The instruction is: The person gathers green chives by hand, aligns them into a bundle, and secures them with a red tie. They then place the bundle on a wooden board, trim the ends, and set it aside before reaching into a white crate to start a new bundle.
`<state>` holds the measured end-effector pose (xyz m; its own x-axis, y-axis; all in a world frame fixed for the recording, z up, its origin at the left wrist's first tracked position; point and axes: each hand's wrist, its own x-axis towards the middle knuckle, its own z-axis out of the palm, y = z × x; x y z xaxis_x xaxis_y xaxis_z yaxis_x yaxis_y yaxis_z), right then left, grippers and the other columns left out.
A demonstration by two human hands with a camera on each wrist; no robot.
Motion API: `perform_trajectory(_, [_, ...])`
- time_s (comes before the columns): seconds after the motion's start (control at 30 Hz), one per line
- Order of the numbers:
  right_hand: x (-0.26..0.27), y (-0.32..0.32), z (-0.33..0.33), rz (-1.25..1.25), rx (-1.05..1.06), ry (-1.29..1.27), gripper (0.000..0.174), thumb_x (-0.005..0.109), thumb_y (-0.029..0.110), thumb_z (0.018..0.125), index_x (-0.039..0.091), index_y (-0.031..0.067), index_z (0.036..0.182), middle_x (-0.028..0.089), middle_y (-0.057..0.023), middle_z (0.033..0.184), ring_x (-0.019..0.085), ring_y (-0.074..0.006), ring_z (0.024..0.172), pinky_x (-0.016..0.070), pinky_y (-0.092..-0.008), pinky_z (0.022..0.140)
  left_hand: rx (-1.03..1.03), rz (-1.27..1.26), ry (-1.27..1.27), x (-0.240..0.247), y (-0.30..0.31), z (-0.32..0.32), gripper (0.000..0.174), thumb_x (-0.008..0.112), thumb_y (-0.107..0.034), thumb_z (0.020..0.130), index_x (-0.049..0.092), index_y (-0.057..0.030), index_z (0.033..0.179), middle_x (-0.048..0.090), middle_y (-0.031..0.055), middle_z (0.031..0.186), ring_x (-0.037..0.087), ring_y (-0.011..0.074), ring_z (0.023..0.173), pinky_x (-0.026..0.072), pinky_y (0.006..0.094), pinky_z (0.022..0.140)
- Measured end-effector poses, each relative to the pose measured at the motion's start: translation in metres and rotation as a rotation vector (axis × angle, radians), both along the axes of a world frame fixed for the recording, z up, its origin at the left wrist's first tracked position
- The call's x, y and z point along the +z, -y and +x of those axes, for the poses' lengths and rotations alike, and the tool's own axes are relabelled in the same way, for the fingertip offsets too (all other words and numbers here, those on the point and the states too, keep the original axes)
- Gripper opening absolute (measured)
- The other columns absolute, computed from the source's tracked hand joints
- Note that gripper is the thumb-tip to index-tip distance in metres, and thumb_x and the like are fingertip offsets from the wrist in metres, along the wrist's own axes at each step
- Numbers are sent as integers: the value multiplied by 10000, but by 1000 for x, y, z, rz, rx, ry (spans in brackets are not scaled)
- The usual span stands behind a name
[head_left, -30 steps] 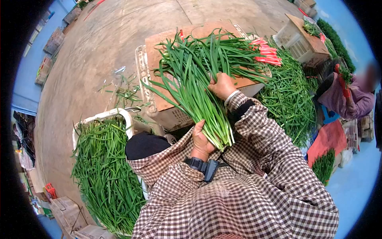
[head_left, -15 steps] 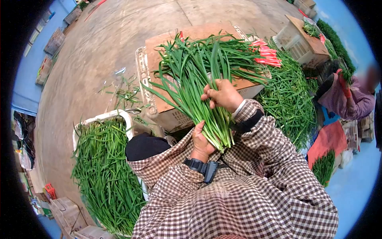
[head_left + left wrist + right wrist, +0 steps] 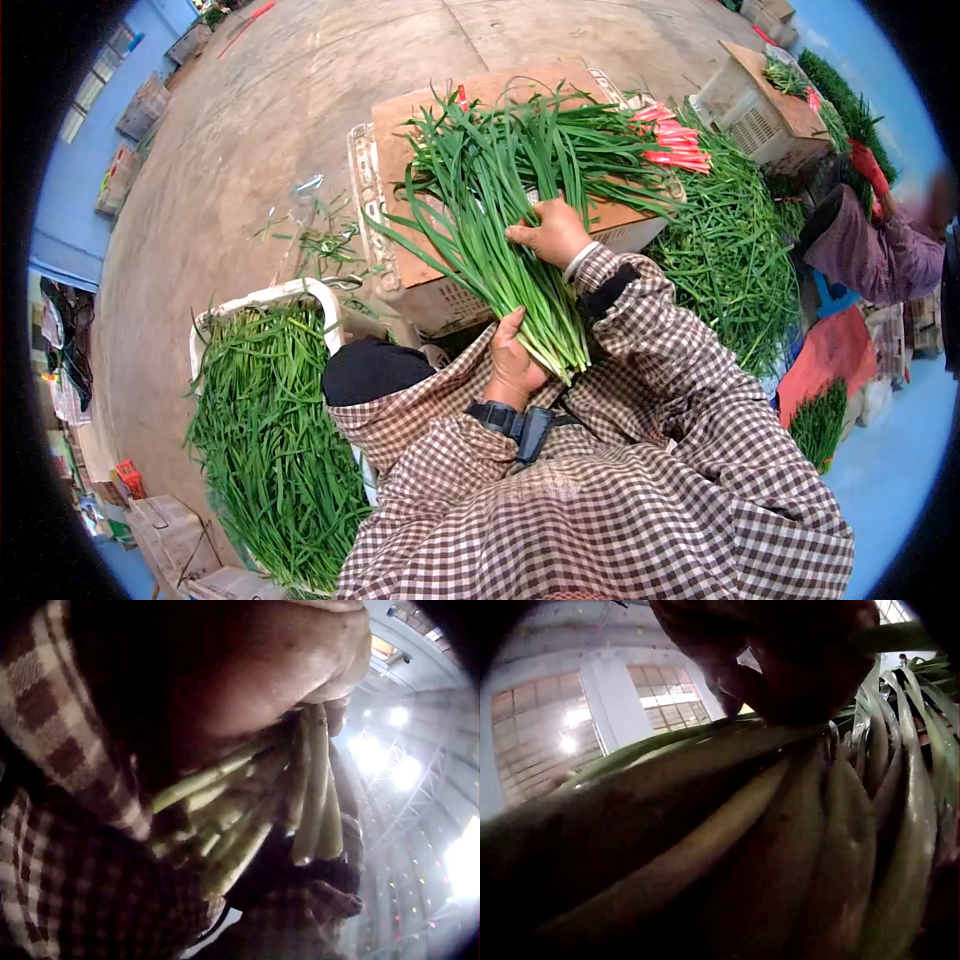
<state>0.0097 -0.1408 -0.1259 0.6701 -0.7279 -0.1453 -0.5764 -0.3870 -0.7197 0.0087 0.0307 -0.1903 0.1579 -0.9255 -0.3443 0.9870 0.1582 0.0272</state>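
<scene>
In the head view a bunch of garlic chives (image 3: 525,285) slants from the lap up over a board-topped crate, pale stalk ends toward the body. My left hand (image 3: 515,362) grips the bunch low, thumb along its left side. The cut stalk ends (image 3: 240,847) poke out below that hand in the left wrist view. Farther up, my right hand (image 3: 555,235) pinches leaves of the bunch between thumb and curled fingers. In the right wrist view its dark fingers (image 3: 795,667) are down at the leaves, their tips partly hidden.
The wooden board (image 3: 400,245) holds more chives with red-banded ends (image 3: 680,142). A white crate (image 3: 335,312) heaped with greens stands at left. Loose greens (image 3: 725,250) pile up at right, near a seated person (image 3: 875,240) and another crate (image 3: 745,105).
Half a second ago the right hand was raised nearer the body; it has moved back out and left onto the leaves. The left hand keeps its grip on the bunch.
</scene>
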Motion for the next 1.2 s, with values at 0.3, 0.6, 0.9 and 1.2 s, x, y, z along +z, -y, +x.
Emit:
perform_trajectory(0.3, [-19,15,0,133,-41,124,198,638,145,722,674,-24,819,611,-189,623,588,-227,533,474,-368,577,14,-36,4,-4,-1,0,375,429,-268,879,526,-31,1152,608,136,1080,597,319,956,477,487,863])
perform_trajectory(0.6, [-10,10,0,-2,180,108,215,611,103,708,683,-9,877,642,-207,729,622,-275,648,491,-350,649,-130,88,57,-18,5,-2,268,557,-102,838,537,-6,1087,614,156,1025,621,290,904,527,460,794])
perform_trajectory(0.9, [2,7,2,-159,69,-134,290,735,237,654,665,-11,786,625,-212,698,626,-329,663,503,-393,670,-98,32,-46,-26,5,-2,310,459,-184,885,527,0,1125,608,154,1059,605,297,940,494,446,856])
perform_trajectory(1.2, [-8,16,0,-55,28,-27,240,704,151,669,647,-38,806,628,-198,685,638,-286,642,502,-374,630,-89,-28,-80,-24,3,-1,337,445,-207,885,519,-11,1149,602,153,1090,595,314,970,472,464,888])
